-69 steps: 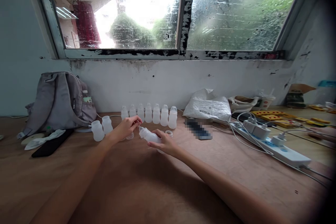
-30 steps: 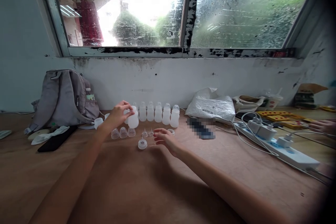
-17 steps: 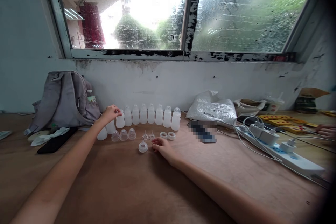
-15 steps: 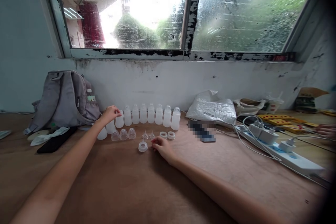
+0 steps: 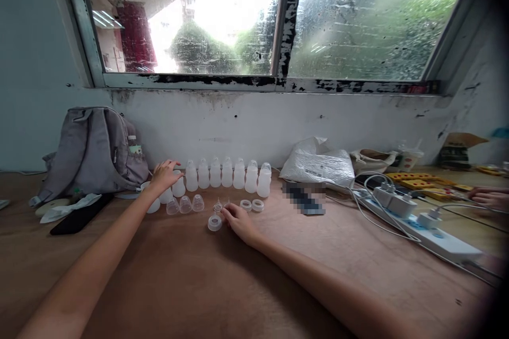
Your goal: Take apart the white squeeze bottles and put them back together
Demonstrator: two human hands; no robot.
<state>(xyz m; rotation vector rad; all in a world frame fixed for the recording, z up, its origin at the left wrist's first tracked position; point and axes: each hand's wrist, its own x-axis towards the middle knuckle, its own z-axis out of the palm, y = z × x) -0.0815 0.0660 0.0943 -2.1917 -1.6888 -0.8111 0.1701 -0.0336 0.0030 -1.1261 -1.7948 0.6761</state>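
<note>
My left hand (image 5: 166, 175) is at the top of an uncapped, frosted white baby bottle (image 5: 178, 187), its fingers apart around the rim. Two more bottles stand partly hidden behind my left wrist. My right hand (image 5: 237, 220) is low over the table, thumb and fingertips pinched at a clear bottle nipple (image 5: 227, 203), which they partly cover. A second nipple (image 5: 217, 206) stands just left of it. In front lies a white collar ring (image 5: 214, 223) with a nipple seemingly in it. Two white rings (image 5: 257, 205) lie right of my right hand.
Several capped bottles (image 5: 227, 174) stand in a row along the wall. Three clear dome caps (image 5: 185, 205) sit before the row. A grey backpack (image 5: 99, 148) and black phone (image 5: 81, 215) lie left; a silver bag (image 5: 318, 165), power strip (image 5: 441, 235) and another person's hand (image 5: 491, 197) are right.
My right hand has moved slightly left onto the nipple. My left hand's fingers have spread and shifted a little left at the bottle's top. The view has shifted slightly.
</note>
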